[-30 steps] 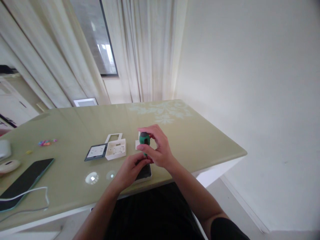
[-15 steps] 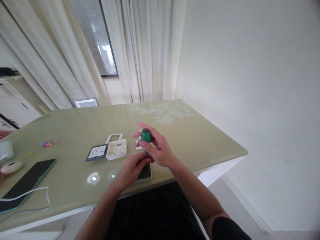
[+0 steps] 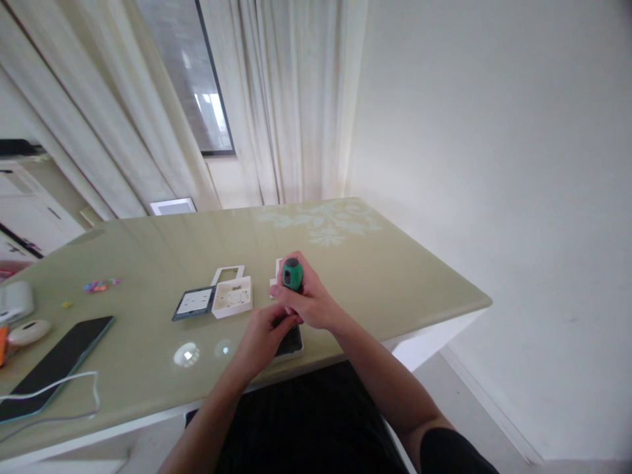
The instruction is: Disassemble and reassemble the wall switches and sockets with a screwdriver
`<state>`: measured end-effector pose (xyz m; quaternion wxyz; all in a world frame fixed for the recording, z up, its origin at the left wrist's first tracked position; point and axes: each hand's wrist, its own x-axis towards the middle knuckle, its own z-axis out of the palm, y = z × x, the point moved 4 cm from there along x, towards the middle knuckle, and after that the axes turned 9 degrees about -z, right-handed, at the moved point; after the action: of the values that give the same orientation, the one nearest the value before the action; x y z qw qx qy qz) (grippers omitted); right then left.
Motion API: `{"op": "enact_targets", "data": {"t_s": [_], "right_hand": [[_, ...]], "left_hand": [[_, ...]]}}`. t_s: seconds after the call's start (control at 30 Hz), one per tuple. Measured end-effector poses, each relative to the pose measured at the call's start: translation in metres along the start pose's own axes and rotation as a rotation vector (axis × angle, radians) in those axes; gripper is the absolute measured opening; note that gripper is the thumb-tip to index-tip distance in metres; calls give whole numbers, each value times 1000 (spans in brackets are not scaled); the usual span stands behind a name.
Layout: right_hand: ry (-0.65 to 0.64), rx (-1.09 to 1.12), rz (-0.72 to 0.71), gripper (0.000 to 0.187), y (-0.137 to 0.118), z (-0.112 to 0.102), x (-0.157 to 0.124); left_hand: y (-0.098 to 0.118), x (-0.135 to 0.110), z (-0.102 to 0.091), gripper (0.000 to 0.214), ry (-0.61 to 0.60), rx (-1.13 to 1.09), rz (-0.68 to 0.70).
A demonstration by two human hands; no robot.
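My right hand point(image 3: 313, 299) is wrapped round the green handle of a screwdriver point(image 3: 293, 274), which stands nearly upright with its dark butt end up. Its shaft and tip are hidden behind my fingers. Just below, my left hand point(image 3: 266, 332) has thumb and fingers pinched together near the shaft; what they grip is hidden. Under both hands, at the table's front edge, lies a white-sided box with a dark top point(image 3: 290, 343), partly covered by my left hand. A white piece point(image 3: 273, 288) shows behind my right hand.
Left of my hands lie an open white socket box point(image 3: 232, 296), a white frame point(image 3: 228, 273) and a dark-rimmed socket plate point(image 3: 195, 303). Farther left are a phone point(image 3: 59, 365), a white cable point(image 3: 74, 376), small colourful bits point(image 3: 100, 286) and a white rounded case point(image 3: 16, 301).
My right hand's fingers, spread around the handle before, have closed round it. The screwdriver handle has turned. My left hand stays pinched at the box.
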<state>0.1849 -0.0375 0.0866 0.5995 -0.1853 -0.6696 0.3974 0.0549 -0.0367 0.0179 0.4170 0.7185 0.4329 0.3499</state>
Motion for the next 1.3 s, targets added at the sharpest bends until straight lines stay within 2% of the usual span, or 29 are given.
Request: {"op": "enact_targets", "data": {"t_s": [0.1,0.2,0.27,0.33,0.4,0.53,0.6,0.7,0.77,0.93,1.03,1.13,1.3], "right_hand": [[25,16,7,45,3,2,1],[180,-35,-57,53,4,0,2],[312,-93,-109,49,2,-4,0],[359,-131,-143,40,-2,-7,-2],[290,-124,-152,37,-6,-8,-3],[134,-39,-141,52,-11,-7,-5],[144,-30,-142,54,-10,-7,-5],[176,-38,-133,45,-6,-8,-3],[150,-13,-116,41,-5,-7,-2],[59,34,-29,59,-5,-4,0],[116,41,-37,62,-4,-3,1],[175,50,-56,56,-2,-3,1],[150,129,5,54,5,2,-2]], "left_hand": [[2,-2,2,32,-33,-10,24],[5,-3,3,31,-56,-15,35],[6,-3,3,30,-53,-15,29],[7,-3,3,30,-41,-18,17],[7,-3,3,29,-25,-25,3],[5,-2,3,27,12,-36,-18],[5,-1,3,25,27,-37,-24],[5,-1,3,21,19,-37,-16],[7,-2,3,21,-12,-43,10],[6,-3,0,28,-56,-67,32],[3,0,-1,26,-37,-96,4],[1,2,0,24,0,-122,-23],[-6,3,3,23,93,-126,-64]]}}
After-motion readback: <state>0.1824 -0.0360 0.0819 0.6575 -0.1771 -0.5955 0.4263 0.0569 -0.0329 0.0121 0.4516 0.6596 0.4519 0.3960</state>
